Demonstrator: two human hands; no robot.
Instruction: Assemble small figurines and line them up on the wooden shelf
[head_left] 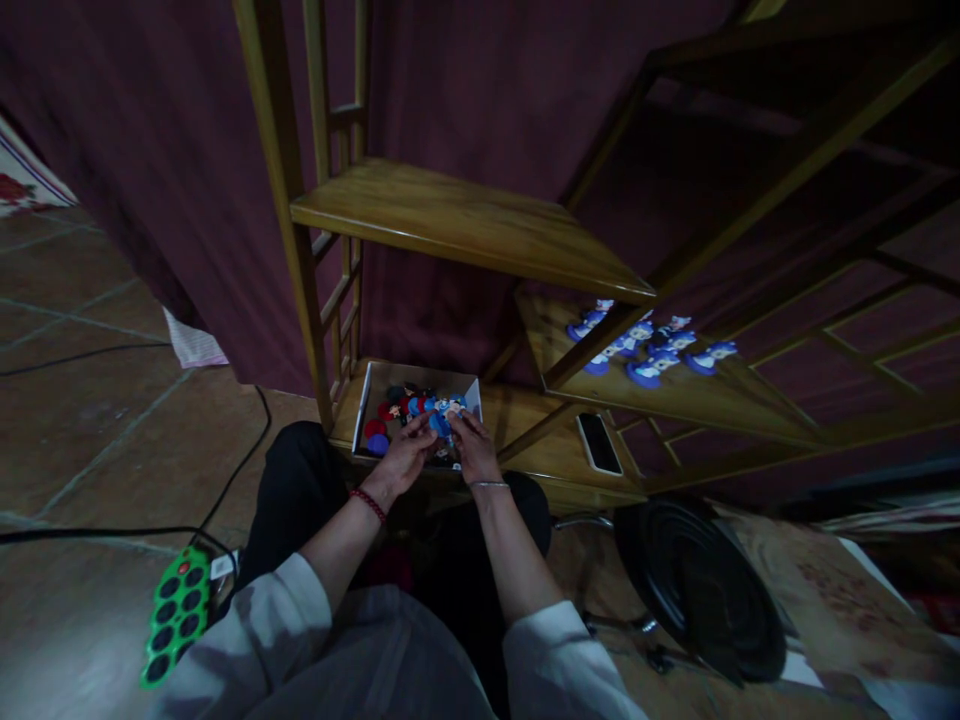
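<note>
Over a white open box [363, 408], my left hand [409, 455] and my right hand [475, 450] come close together. Fingers of both hands are closed on a small blue-and-white figurine [441, 424], my left hand at its left side and my right hand at its right. Whether its round base is a separate piece, I cannot tell. Inside the box lie more small figurines with red, blue and black parts, a red disc [375, 428] and a purple disc [378, 444]. My fingers hide part of the box's contents.
Several blue-and-white figurines [651, 368] stand on a wooden shelf to the right. A phone [598, 443] lies on the lower board. An upper shelf [472, 215] juts out above the box. A black round stool [697, 590] and a green power strip [177, 615] flank me.
</note>
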